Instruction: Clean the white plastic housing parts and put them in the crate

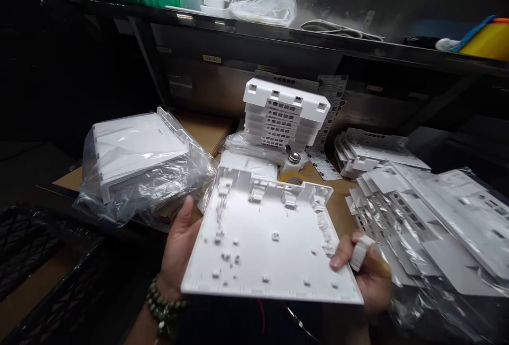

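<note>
White panel (274,257) between right hand (369,277), gripping, and left hand (177,252) (closure unclear): inside up, walled edge pointing away from both, long axis uncertain.

Dim workbench (344,202) under a dark overhead shelf (278,33)
Glints catch the shelf's front edge at 11 o'clock; below, a back panel (222,82) carries a yellow label (212,59), and a slanting brace (145,59) stands at 10. The brown bench top shows at 4, a black lattice crate (71,292) at 8, deep shadow at 9.
</note>
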`<state>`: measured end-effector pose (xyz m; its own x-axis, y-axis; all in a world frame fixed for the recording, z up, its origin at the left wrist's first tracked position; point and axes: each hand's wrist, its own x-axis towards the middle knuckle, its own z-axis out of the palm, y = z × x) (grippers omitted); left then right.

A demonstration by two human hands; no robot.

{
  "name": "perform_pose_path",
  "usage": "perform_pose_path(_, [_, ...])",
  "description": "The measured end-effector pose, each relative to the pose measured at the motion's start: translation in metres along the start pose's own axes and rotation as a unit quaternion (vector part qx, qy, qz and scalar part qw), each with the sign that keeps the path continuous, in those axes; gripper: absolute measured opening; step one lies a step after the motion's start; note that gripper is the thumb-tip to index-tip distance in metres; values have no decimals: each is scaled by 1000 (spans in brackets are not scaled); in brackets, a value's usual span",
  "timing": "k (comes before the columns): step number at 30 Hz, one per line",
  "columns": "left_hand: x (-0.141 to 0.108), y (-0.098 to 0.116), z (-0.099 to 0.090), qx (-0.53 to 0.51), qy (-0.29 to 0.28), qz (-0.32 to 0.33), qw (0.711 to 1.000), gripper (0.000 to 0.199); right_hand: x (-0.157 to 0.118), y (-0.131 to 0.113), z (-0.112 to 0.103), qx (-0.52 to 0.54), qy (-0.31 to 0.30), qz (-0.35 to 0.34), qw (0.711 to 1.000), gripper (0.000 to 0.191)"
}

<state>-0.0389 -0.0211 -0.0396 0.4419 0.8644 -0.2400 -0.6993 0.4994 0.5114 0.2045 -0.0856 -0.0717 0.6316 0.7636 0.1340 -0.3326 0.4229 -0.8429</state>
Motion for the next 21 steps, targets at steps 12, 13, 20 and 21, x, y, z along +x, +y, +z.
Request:
perform_pose_path(12, [8, 2, 24, -89, 66, -76, 991, 63, -28, -7, 16, -415, -118, -239, 870, 20])
perform_pose_path(13, [9, 0, 28, -83, 62, -65, 992, 61, -38, -11, 27, -403, -183, -227, 868, 23])
perform_pose_path(20, [12, -7, 38, -68, 54, 1, 996, 58, -76, -8, 74, -343, -366, -270, 822, 19])
perform_pose_path(21, [12, -7, 37, -64, 62, 11, 996, 59, -77, -6, 73, -347, -364, -277, 819, 19])
